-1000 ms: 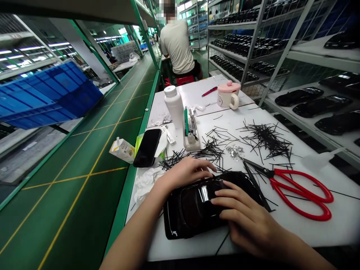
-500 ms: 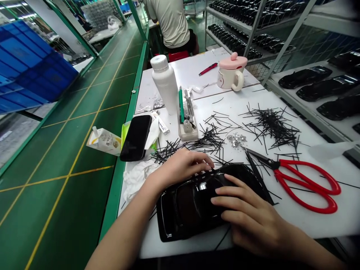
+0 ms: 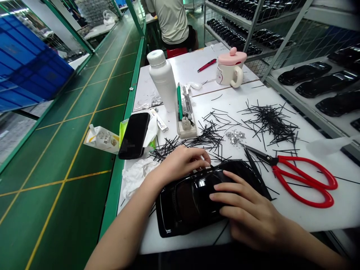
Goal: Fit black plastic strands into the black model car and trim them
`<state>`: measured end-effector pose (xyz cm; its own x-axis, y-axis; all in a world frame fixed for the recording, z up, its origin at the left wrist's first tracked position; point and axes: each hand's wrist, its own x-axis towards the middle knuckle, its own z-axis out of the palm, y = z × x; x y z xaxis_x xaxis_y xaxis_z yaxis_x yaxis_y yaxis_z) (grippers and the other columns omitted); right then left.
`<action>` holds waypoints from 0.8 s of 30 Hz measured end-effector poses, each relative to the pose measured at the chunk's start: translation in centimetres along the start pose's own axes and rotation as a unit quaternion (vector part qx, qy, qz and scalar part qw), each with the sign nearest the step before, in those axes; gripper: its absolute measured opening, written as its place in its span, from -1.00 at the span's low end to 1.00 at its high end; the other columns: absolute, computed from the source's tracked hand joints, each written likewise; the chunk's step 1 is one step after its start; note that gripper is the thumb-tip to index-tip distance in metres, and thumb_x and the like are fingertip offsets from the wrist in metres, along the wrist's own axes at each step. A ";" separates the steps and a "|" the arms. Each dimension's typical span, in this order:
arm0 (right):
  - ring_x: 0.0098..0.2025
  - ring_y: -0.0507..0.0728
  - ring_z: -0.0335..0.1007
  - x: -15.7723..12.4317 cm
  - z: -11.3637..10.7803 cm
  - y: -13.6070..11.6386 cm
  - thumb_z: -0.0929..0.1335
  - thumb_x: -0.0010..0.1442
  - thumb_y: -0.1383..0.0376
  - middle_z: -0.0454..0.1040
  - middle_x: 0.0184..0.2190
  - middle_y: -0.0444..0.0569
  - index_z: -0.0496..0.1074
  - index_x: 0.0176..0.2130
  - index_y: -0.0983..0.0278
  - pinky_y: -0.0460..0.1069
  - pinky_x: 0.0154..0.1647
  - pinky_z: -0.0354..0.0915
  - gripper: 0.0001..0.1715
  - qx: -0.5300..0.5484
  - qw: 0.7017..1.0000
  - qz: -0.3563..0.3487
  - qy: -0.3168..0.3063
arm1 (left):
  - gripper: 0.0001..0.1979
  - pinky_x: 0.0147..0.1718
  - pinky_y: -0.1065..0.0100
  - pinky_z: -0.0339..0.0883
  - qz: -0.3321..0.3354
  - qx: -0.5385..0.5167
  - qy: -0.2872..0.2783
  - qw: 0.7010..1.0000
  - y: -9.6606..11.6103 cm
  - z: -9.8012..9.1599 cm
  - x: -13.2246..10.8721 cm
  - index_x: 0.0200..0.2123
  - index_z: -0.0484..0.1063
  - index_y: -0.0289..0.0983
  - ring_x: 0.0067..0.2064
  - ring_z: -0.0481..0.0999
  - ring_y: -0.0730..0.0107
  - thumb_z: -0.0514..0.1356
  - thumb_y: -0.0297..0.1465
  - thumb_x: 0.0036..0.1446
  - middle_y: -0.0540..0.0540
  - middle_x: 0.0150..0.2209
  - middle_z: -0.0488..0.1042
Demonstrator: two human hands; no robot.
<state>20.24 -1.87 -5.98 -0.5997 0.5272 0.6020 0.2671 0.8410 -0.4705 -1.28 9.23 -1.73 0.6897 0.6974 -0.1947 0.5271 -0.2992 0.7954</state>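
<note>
While the left hand [image 3: 180,165] hooks a glossy black model car [image 3: 188,202], the right hand [image 3: 247,213] spreads over it. Both gripping.

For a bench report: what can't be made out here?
Head view:
Black model car shell: partly covered by the left hand and right hand, underside against the table.
Print on the white carton: too small to read.
Hands of the seated co-worker: hidden by their back.

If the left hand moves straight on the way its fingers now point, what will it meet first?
Probably the loose thin black strips scattered just past the fingertips of the left hand. The depth is hard to judge from this view.
</note>
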 end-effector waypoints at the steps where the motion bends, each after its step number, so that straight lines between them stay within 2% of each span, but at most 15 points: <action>1: 0.17 0.27 0.26 0.0 0.0 0.0 0.26 0.09 0.56 0.50 -0.01 0.13 0.37 -0.17 0.42 0.37 0.35 0.06 -0.73 0.000 1.000 0.000 -0.001 | -0.88 -0.33 0.56 0.27 0.002 -0.003 0.000 1.000 0.0 0.1 0.0 -0.26 0.52 -0.29 -0.38 0.54 0.54 0.20 -0.39 0.27 0.04 -0.44 0.56; 10: 0.18 0.27 0.24 0.0 0.0 -0.1 0.25 0.08 0.57 0.49 0.01 0.14 0.36 -0.15 0.43 0.38 0.35 0.03 -0.70 0.006 1.000 -0.002 -0.008 | -0.87 -0.30 0.53 0.29 -0.006 -0.038 -0.018 0.999 -0.3 0.0 -0.2 -0.20 0.52 -0.30 -0.34 0.54 0.50 0.22 -0.37 0.26 0.02 -0.39 0.57; 17: 0.20 0.27 0.22 -0.1 0.1 -0.1 0.26 0.10 0.56 0.48 0.02 0.15 0.36 -0.14 0.43 0.39 0.35 0.02 -0.71 0.009 1.000 -0.003 -0.013 | -0.87 -0.30 0.52 0.24 0.037 0.053 -0.008 0.998 0.2 -0.2 -0.7 -0.24 0.53 -0.29 -0.34 0.52 0.52 0.19 -0.39 0.28 0.01 -0.38 0.57; 24: 0.21 0.27 0.22 -0.3 0.2 0.0 0.27 0.11 0.57 0.48 0.04 0.14 0.35 -0.13 0.42 0.40 0.36 0.00 -0.70 0.013 1.000 -0.001 -0.020 | -0.88 -0.31 0.52 0.24 0.031 0.077 -0.003 0.997 0.4 -0.4 -1.1 -0.24 0.54 -0.29 -0.35 0.52 0.51 0.22 -0.38 0.26 0.01 -0.38 0.57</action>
<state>20.22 -2.06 -6.30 -0.6300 0.5202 0.5766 0.2460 0.8380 -0.4871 -2.03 8.64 -0.97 0.7265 0.6703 -0.1515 0.5527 -0.4390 0.7084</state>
